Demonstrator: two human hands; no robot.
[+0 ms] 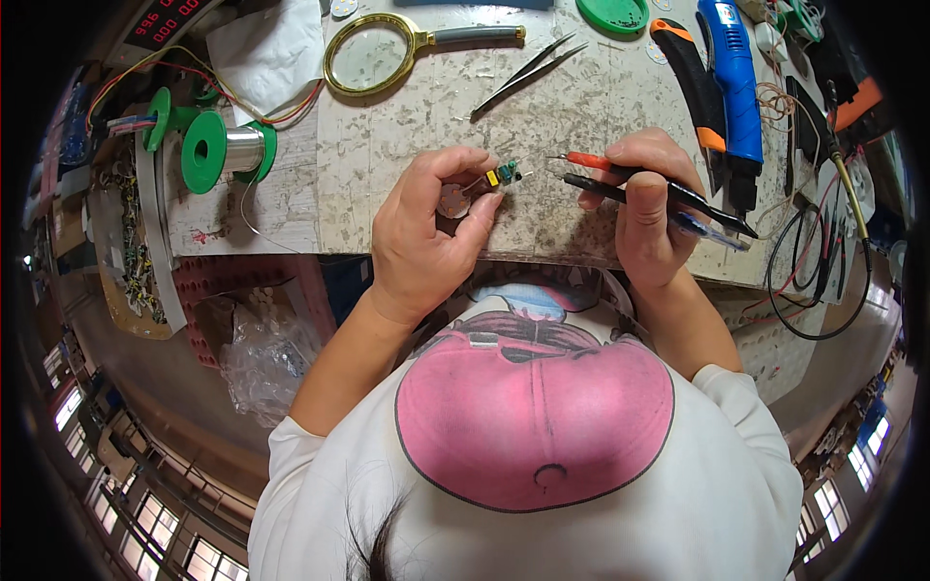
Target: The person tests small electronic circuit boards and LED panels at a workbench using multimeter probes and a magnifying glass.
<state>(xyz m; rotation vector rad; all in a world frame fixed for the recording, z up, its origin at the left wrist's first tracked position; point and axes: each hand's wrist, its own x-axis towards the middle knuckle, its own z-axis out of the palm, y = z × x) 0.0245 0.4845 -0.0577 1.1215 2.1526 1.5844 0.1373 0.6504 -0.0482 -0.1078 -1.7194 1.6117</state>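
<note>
A small circuit board (508, 174) with a yellow part and green pieces is pinched at the fingertips of my left hand (417, 228). Inside the curl of that hand a round disc with small yellowish spots (452, 200) shows, partly hidden by my fingers. My right hand (659, 218) is closed around a red test probe (587, 160) and a black test probe (593, 185). Both probe tips point left toward the circuit board, with a gap between. A bluish, pen-like clear piece (712, 232) sticks out beneath the right hand; I cannot tell what it is.
Across the stained worktable (387, 136) lie a magnifying glass (475, 35), tweezers (528, 76) and a green solder spool (205, 152). To the right are a blue power tool (733, 87), an orange-and-black-handled tool (686, 77) and looped black cable (814, 334). A green dish (613, 14) sits farther back.
</note>
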